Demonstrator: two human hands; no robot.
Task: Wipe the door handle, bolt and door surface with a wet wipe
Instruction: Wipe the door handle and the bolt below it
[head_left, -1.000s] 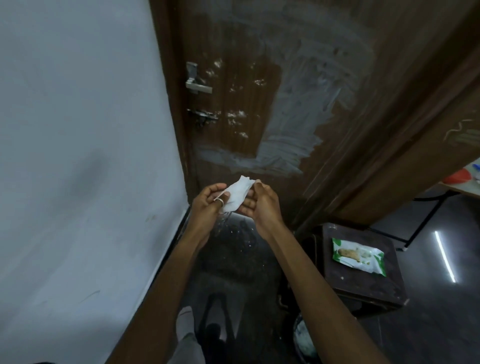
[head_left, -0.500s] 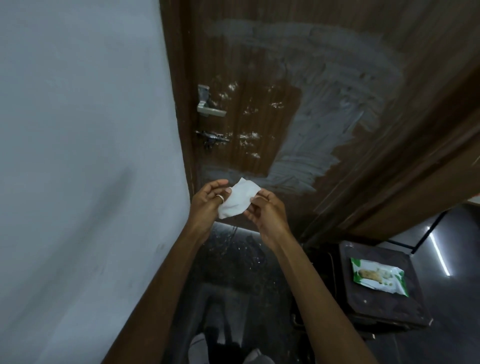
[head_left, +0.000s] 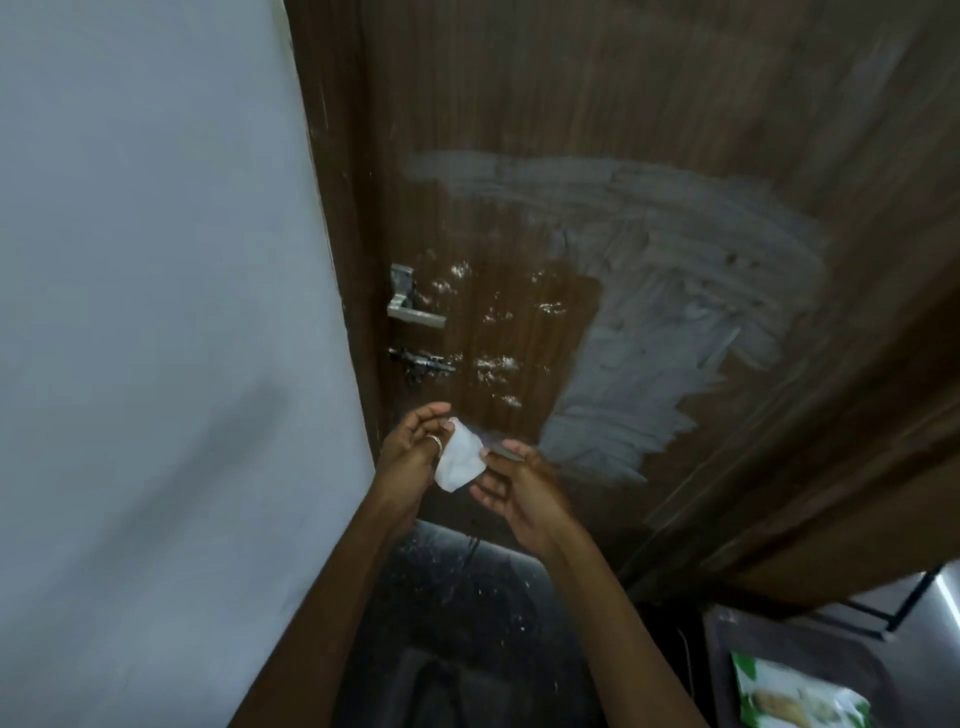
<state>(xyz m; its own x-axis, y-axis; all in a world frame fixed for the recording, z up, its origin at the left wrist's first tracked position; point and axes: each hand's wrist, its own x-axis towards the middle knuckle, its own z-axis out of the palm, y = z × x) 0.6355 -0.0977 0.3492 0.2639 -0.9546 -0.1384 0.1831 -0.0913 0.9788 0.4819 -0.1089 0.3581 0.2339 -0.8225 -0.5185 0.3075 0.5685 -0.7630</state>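
Note:
A brown wooden door (head_left: 623, 104) fills the upper right, smeared with a broad grey-white streaked patch (head_left: 675, 322). Its silver lever handle (head_left: 413, 306) sits near the left edge, with the metal bolt (head_left: 422, 362) just below it. Small white flecks dot the wood beside both. Below the bolt, a folded white wet wipe (head_left: 460, 462) is pinched between my two hands. My left hand (head_left: 413, 449), wearing a ring, grips the wipe's left side. My right hand (head_left: 511, 493) touches its right corner with thumb and fingertips, palm up.
A pale grey wall (head_left: 156, 312) covers the left half. A dark speckled floor (head_left: 467, 597) lies under my arms. At the lower right a dark stool (head_left: 727, 654) carries a green and white wipes packet (head_left: 795, 701).
My view has tilted up, so the door and handle sit lower in frame. The wipe has been folded smaller between my hands, and my right hand has loosened to a fingertip hold.

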